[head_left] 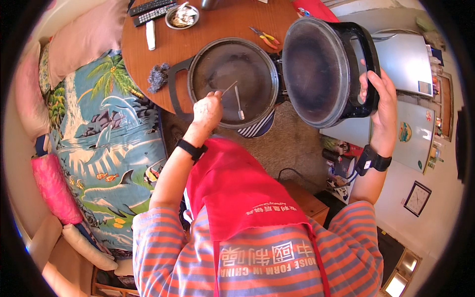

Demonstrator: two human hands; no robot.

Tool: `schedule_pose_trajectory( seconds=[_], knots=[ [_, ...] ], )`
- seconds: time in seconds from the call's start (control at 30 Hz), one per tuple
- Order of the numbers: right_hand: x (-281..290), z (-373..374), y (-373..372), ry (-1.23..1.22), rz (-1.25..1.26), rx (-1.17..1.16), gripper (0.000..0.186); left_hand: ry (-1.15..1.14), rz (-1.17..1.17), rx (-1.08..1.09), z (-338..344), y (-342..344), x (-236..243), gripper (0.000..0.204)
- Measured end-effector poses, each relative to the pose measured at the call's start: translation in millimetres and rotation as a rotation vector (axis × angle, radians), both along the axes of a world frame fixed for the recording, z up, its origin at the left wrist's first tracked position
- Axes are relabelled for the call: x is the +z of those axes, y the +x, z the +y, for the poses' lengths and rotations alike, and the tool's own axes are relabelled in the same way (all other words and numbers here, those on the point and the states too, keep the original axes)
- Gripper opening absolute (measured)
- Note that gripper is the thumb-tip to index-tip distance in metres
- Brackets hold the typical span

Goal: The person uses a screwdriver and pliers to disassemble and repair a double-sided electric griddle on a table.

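A round electric griddle (210, 69) is open on the wooden table (148, 54), its lid (311, 69) raised on the right. My right hand (376, 91) is closed round the black handle of that lid. My left hand (208, 111) is closed on a thin stick (228, 88), held over the dark cooking plate. A short rod with a pale flat end (239, 104) lies on the plate just right of that hand. Beside the griddle are a grey scouring pad (157, 76) at left and yellow-handled pliers (264, 38) behind.
Remotes (152, 15), a white strip (150, 35) and a metal bowl (181, 16) sit at the back. A bed with a dolphin blanket (114, 168) is at left, a white fridge (401, 64) at right. A cord (297, 168) hangs near a wooden stool (307, 198).
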State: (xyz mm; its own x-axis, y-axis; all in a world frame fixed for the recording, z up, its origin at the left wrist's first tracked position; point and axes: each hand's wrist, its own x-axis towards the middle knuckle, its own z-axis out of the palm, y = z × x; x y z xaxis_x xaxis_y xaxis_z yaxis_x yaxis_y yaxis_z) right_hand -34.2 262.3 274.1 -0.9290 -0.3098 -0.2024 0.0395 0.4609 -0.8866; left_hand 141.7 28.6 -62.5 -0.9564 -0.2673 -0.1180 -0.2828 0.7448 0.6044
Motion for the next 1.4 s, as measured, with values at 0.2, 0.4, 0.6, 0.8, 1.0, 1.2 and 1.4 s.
schedule_pose_trajectory(
  seconds=[0.2, 0.4, 0.6, 0.8, 1.0, 1.2, 1.4],
  knots=[
    [0.9, 18.5, -8.2, -0.051, 0.059, -0.055, 0.039, 0.271, 0.075, -0.017, 17.6, 2.0, 27.1, 0.020],
    [4.0, 34.1, -16.7, 0.027, 0.156, -0.108, 0.038, 0.526, 0.359, -0.198, 53.6, -34.6, 135.4, 0.029],
    [2.1, 57.3, -34.4, 0.030, 0.165, -0.131, 0.031, 0.604, 0.481, -0.418, 87.9, -50.9, 171.4, 0.033],
    [-3.2, 63.1, -39.9, -0.032, 0.162, -0.097, 0.032, 0.909, 0.309, -0.564, 125.8, -47.3, 179.0, 0.034],
    [-3.2, 63.2, -38.3, 0.004, 0.163, -0.108, 0.035, 1.095, 0.131, -0.587, 140.8, -47.2, 169.3, 0.032],
    [-0.5, 57.6, -35.8, -0.024, 0.123, -0.112, 0.029, 1.096, 0.128, -0.573, 144.8, -43.5, 167.2, 0.032],
    [1.1, 36.6, -23.0, -0.043, 0.152, -0.079, 0.022, 1.079, 0.091, -0.551, 139.3, -33.9, 170.8, 0.032]
  ],
)
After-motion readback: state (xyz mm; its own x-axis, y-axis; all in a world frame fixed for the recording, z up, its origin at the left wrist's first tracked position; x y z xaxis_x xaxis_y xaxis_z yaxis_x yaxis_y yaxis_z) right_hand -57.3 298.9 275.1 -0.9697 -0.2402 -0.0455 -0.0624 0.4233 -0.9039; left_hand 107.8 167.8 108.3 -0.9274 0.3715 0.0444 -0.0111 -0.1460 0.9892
